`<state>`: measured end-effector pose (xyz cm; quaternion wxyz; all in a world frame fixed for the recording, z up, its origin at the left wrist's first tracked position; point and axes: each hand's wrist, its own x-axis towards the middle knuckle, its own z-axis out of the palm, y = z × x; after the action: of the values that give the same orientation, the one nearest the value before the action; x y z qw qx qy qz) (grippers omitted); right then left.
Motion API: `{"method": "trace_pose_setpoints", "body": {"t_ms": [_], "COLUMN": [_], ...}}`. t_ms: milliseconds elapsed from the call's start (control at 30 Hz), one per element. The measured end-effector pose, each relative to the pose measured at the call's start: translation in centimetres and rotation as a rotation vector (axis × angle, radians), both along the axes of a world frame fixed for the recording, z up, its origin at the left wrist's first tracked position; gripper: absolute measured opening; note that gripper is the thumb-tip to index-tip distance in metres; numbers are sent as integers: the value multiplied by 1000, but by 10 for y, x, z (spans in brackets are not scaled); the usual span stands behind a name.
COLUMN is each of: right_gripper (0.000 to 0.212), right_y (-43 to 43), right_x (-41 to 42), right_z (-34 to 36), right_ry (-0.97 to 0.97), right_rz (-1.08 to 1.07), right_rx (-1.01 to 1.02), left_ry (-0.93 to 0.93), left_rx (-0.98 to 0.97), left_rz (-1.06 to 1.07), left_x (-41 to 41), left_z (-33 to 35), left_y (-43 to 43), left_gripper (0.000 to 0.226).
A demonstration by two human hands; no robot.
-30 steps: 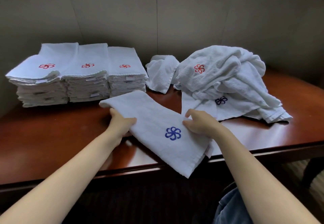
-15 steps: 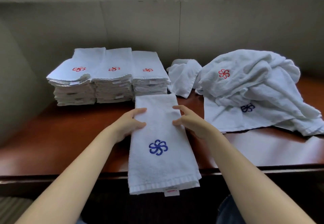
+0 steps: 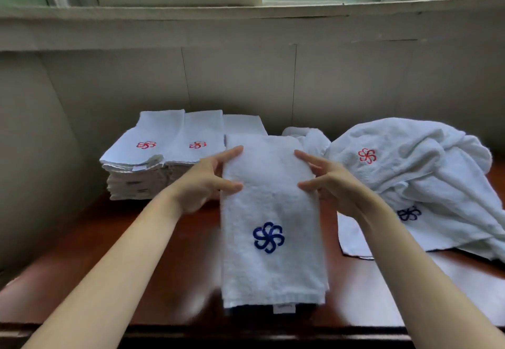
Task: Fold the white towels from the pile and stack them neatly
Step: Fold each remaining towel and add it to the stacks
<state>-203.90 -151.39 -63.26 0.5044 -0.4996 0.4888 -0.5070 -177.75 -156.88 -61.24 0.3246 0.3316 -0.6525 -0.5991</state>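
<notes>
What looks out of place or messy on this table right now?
Nothing is damaged or spilled. The pile at right is still a crumpled heap, and one loose towel lies bunched between it and the stacks. The folded towel held by the left hand and right hand bears a blue logo; the visible stack tops bear red.

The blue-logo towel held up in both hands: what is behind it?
Behind the blue-logo towel shows the back edge of the third folded stack and a crumpled towel. That stack's top and logo, and the table beneath, are covered.
</notes>
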Motion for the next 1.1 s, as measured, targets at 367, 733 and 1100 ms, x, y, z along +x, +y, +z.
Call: {"method": "trace_pose_setpoints", "body": {"t_ms": [367,733,1100], "right_gripper": [28,64,37], "right_y": [-240,-315,-282], "right_x": [-7,-26,20], "right_z": [64,-25,-31], "right_ry": [129,43,1195], "right_rz": [-103,-131,-18], "right_rx": [82,212,-194], "left_ry": [-97,-574,-1226], "left_rx": [118,-236,-662], "left_rz": [344,502,293], "left_x": [-53,-80,-79], "left_z": [44,-20,-43], "left_y": [-217,-284,-220], "left_gripper": [67,54,52]}}
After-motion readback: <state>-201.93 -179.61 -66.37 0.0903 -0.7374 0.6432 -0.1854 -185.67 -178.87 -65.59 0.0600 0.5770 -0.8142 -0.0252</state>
